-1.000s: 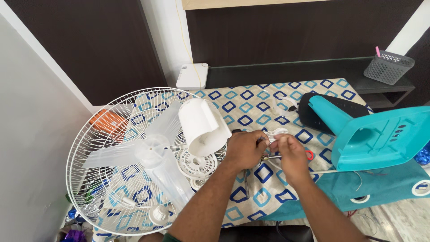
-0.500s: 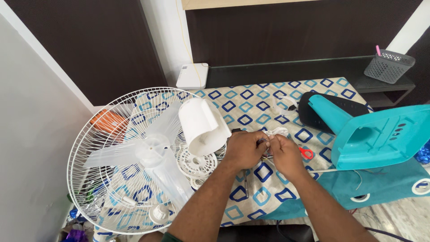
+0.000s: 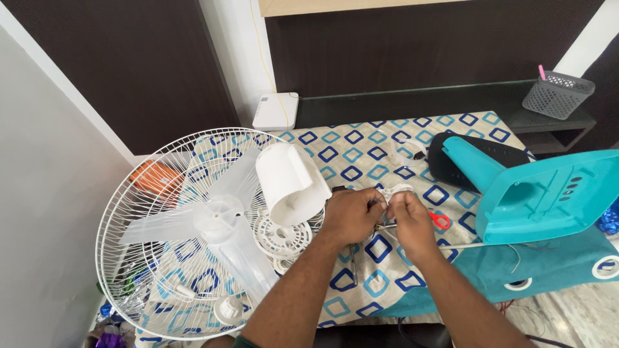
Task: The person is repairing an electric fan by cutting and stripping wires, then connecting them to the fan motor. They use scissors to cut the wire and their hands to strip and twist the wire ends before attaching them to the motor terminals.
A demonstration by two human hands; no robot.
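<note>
Both hands, left hand (image 3: 351,216) and right hand (image 3: 409,216), meet over the patterned bench (image 3: 361,145) beside the fan motor housing (image 3: 290,183), fingers closed on a small white part (image 3: 393,191), probably mid-fitting; further work likely needs steady grip.

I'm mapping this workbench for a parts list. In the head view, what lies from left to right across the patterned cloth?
White wire fan guard → white motor housing → left hand → right hand → teal fan base.
</note>
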